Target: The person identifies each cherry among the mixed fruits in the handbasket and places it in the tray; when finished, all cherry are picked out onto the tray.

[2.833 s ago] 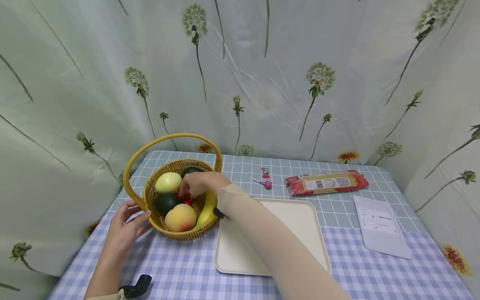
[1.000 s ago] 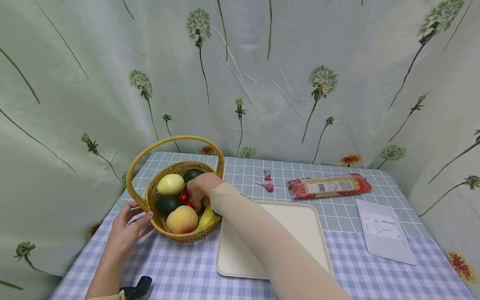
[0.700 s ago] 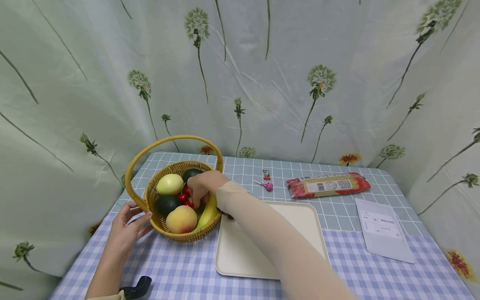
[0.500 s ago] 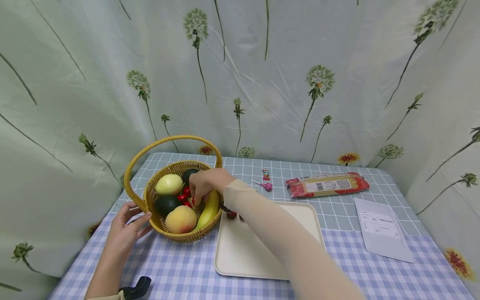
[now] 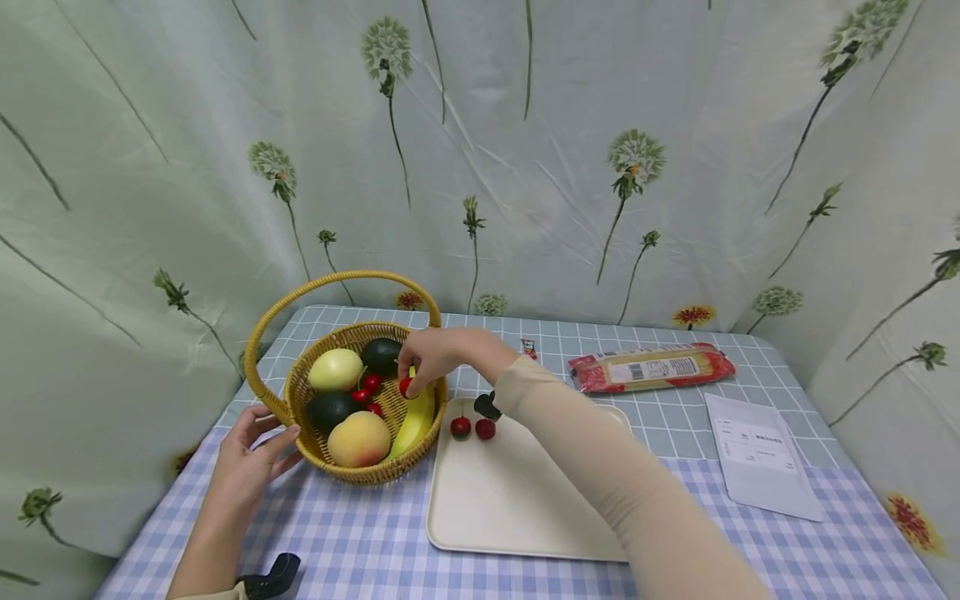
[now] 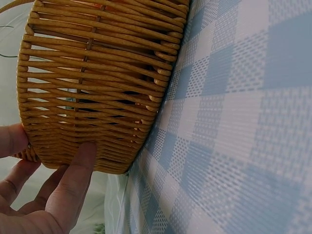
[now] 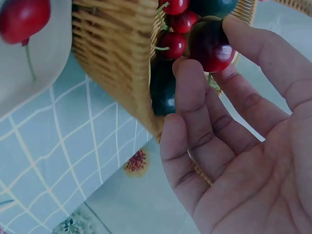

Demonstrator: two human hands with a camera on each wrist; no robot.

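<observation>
My right hand [image 5: 435, 350] pinches a dark red cherry [image 7: 212, 46] between thumb and fingertips, above the right side of the wicker basket [image 5: 367, 475]. Inside lie several more cherries [image 5: 361, 396], a peach [image 5: 358, 439], a banana [image 5: 415, 423], a pale yellow-green fruit [image 5: 335, 369] and two dark green, avocado-like fruits [image 5: 330, 411]. With thumb at the rim and fingers against the woven wall, my left hand [image 5: 251, 458] holds the basket's left side. Two cherries [image 5: 461, 427] sit on the cream tray [image 5: 517, 508], near its back left corner; my right forearm covers part of the tray.
Behind the tray are a red-ended pack of noodles [image 5: 652, 367] and a small red candy wrapper [image 5: 529, 347]. A white labelled pouch [image 5: 763, 454] lies on the right. The basket's tall handle [image 5: 337, 277] arches over it, and a floral curtain [image 5: 525, 167] hangs behind the table.
My right hand has risen out of the basket toward the right, bringing up a cherry. Two cherries on the tray have come into sight from behind the forearm; the lollipop is now hidden. Left hand unchanged.
</observation>
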